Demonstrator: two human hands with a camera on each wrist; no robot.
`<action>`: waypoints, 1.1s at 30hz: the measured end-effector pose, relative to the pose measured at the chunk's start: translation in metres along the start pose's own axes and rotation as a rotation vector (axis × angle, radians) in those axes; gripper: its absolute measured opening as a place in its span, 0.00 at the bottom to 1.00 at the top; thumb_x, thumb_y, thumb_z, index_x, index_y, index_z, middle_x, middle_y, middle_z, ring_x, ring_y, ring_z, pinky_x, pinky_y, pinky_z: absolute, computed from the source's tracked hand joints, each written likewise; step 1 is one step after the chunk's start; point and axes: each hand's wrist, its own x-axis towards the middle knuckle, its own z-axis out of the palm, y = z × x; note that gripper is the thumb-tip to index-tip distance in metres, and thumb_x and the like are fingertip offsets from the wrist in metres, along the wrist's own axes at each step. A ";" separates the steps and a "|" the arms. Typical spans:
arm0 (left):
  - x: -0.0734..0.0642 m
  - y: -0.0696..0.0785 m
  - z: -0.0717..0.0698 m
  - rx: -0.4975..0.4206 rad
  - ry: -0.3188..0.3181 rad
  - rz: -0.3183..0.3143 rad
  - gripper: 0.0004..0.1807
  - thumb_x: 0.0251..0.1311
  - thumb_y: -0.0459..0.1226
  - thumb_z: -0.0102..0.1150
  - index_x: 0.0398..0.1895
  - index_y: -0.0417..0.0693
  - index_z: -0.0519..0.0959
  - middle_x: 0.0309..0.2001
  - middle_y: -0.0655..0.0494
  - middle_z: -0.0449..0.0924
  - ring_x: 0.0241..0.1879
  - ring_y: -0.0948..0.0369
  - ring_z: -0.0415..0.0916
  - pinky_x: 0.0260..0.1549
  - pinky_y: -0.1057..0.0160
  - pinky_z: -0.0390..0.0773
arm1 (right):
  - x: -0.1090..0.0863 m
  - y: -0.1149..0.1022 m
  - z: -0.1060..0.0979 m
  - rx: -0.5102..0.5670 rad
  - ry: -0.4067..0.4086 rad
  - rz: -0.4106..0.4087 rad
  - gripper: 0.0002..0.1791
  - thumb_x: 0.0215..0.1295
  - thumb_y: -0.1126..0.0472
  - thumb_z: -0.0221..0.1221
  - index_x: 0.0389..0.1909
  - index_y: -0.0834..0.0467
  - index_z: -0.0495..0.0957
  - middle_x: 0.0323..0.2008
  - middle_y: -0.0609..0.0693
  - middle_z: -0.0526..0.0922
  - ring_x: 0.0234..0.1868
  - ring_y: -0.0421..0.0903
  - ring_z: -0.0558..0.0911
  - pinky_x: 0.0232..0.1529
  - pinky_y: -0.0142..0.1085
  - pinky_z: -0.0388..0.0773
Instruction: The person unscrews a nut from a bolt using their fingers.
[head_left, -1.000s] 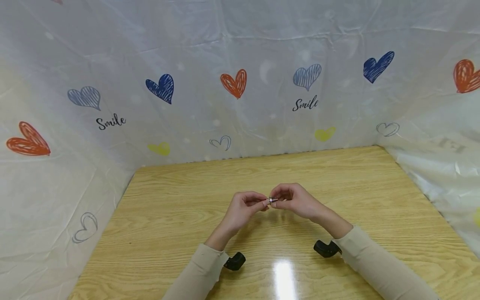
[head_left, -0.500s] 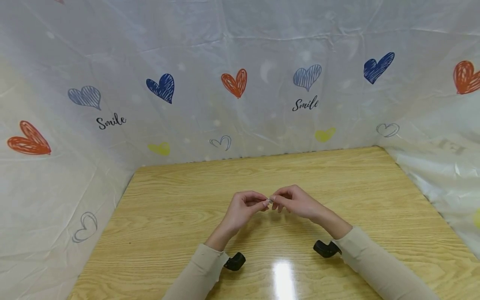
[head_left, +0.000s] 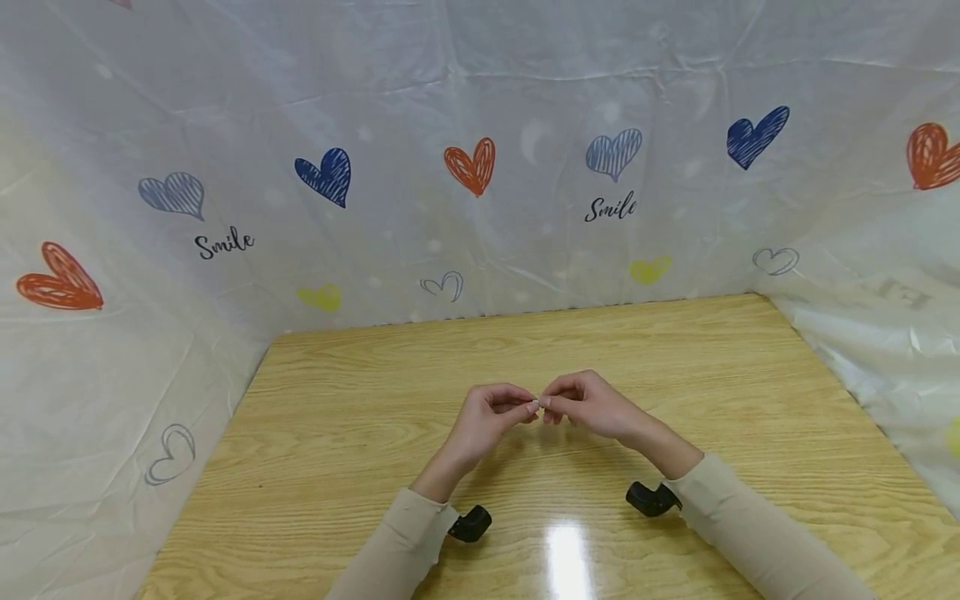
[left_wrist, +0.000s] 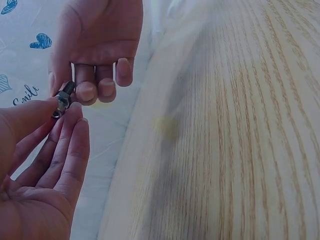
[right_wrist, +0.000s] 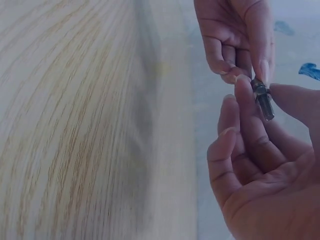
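Over the middle of the table, my left hand and right hand meet fingertip to fingertip. Between them is a small metal bolt with a hex nut on it. The left thumb and fingertips pinch the bolt at its head end. My right thumb and index finger hold the nut from the sides, and the threaded end points toward the right palm. The other right fingers are loosely bent and hold nothing. In the head view the fingertips hide almost all of the bolt.
A wood-grain table lies beneath the hands. White sheeting printed with hearts rises behind it and on both sides. Black wrist-camera mounts jut from both sleeves, low over the table.
The right thumb has come down and in onto the nut, covering the bolt that showed between the fingers a second ago. My left hand has stayed in place.
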 end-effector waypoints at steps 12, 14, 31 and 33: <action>0.003 0.004 -0.001 -0.009 0.016 0.004 0.07 0.67 0.30 0.66 0.45 0.36 0.87 0.43 0.44 0.88 0.45 0.45 0.86 0.51 0.41 0.85 | -0.001 0.001 -0.003 0.049 0.065 -0.081 0.13 0.73 0.61 0.62 0.53 0.62 0.82 0.49 0.58 0.84 0.48 0.61 0.82 0.44 0.54 0.82; 0.003 0.003 -0.002 -0.010 0.016 0.008 0.07 0.67 0.29 0.65 0.45 0.35 0.86 0.43 0.43 0.87 0.44 0.47 0.87 0.51 0.40 0.84 | -0.001 0.000 -0.003 0.054 0.072 -0.066 0.14 0.74 0.60 0.62 0.55 0.63 0.81 0.49 0.58 0.83 0.47 0.63 0.83 0.42 0.52 0.82; 0.003 0.004 0.001 0.016 0.021 -0.004 0.07 0.67 0.32 0.67 0.45 0.39 0.87 0.43 0.46 0.88 0.40 0.55 0.87 0.50 0.40 0.85 | 0.003 0.002 0.000 0.020 0.062 0.062 0.17 0.78 0.53 0.58 0.42 0.63 0.87 0.37 0.62 0.87 0.37 0.62 0.81 0.26 0.35 0.73; 0.002 0.004 0.001 0.020 0.023 -0.005 0.08 0.66 0.33 0.67 0.45 0.39 0.87 0.43 0.46 0.88 0.40 0.54 0.87 0.50 0.41 0.85 | 0.002 0.001 0.000 0.031 0.058 0.052 0.15 0.77 0.54 0.58 0.45 0.61 0.87 0.39 0.62 0.87 0.39 0.64 0.82 0.28 0.37 0.75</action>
